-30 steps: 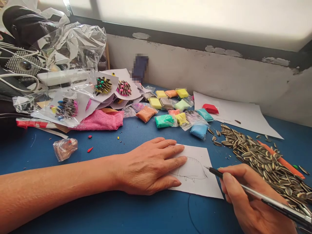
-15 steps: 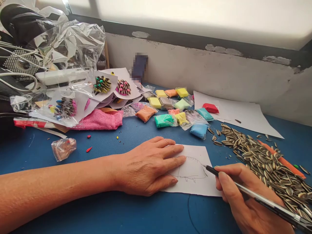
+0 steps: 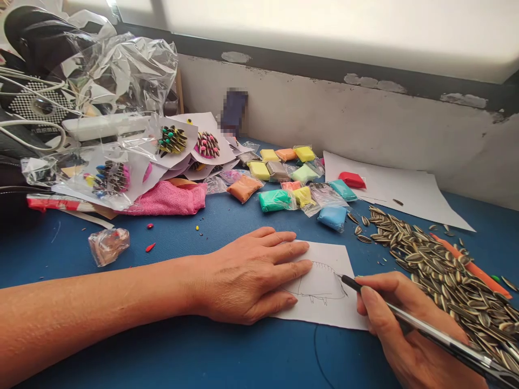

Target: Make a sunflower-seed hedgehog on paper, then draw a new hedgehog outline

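Flat on a small sheet of white paper lies my left hand, palm down with its fingers stretched out. A thin outline drawing shows on the sheet: a rounded body, short zigzag strokes along its top and right edge, and small legs below. Part of the drawing is hidden under my left fingers. My right hand grips a pen with a black grip and clear barrel. Its tip touches the paper at the right side of the outline.
Striped sunflower seeds are heaped at the right, with an orange stick among them. Wrapped clay packets lie behind the sheet. A pink cloth, seed-covered clay pieces on paper and plastic bags crowd the back left.
The pen tip stays at the right side of the outline, with slightly more strokes there. My left hand still rests on the sheet. The whole view has shifted slightly.
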Tool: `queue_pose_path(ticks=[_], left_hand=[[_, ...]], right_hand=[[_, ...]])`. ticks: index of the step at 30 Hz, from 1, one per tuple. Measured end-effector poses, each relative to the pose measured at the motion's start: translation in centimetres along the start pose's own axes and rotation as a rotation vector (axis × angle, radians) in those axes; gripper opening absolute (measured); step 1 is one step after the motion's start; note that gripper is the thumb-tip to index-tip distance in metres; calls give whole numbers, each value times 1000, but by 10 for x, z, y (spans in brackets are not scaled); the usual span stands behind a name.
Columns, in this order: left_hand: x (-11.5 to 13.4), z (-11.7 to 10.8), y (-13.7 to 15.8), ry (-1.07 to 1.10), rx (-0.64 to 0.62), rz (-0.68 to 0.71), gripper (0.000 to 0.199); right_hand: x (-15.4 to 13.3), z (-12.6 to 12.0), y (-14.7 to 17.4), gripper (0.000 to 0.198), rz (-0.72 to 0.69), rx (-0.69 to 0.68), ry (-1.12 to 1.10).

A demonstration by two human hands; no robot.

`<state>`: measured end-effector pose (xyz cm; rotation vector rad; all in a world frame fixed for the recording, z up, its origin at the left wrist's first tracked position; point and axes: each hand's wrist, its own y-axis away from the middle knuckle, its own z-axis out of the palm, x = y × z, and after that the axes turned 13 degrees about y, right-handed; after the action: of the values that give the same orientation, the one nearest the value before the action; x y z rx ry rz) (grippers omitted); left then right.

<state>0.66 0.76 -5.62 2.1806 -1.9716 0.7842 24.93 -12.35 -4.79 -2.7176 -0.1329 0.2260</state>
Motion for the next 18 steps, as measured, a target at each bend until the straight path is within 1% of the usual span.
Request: queue_pose_path(ticks=[5, 10, 16, 18], left_hand=[[1, 0, 1, 0, -7, -6, 49], [0, 1, 0, 7, -14, -12, 49], [-2, 1, 0, 66, -34, -44, 56], [-3, 0, 0, 109, -44, -55, 59]], right_hand=[[-1, -1, 1, 6, 7, 2, 21], [-1, -2, 3, 6, 15, -8, -5], [1, 0, 3, 9, 65, -6, -47], [-5, -1, 3, 11, 118, 8, -87]])
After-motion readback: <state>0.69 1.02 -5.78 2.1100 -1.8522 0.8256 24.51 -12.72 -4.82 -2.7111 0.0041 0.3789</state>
